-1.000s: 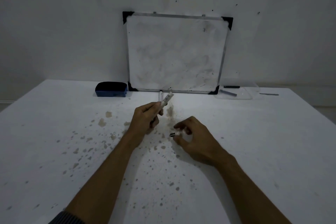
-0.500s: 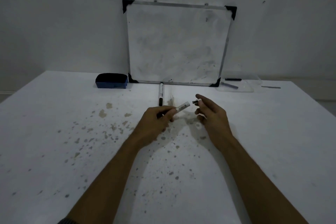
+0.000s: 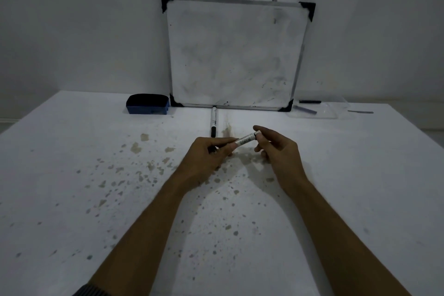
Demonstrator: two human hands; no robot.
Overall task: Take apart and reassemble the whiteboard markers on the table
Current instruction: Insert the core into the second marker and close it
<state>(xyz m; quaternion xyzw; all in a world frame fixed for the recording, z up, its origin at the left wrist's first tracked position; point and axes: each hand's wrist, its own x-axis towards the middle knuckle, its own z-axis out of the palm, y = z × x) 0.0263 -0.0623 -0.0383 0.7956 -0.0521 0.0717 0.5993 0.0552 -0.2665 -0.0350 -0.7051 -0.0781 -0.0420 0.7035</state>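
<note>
White surface (image 3: 72, 175), speckled with brownish stains at frame centre; pale wall behind; whiteboard (image 3: 235, 55) propped upright at upper centre; blue eraser (image 3: 147, 104) to its left; clear tray (image 3: 319, 110) to its right; second marker (image 3: 213, 122) lying just below the board. Held marker (image 3: 245, 139) at frame centre, raised between both hands; left hand (image 3: 206, 158) clamped around its lower barrel; right hand (image 3: 278, 149) pinching its upper end, fingertips together. Marker: white barrel, printed label, tilted up toward the right.
</note>
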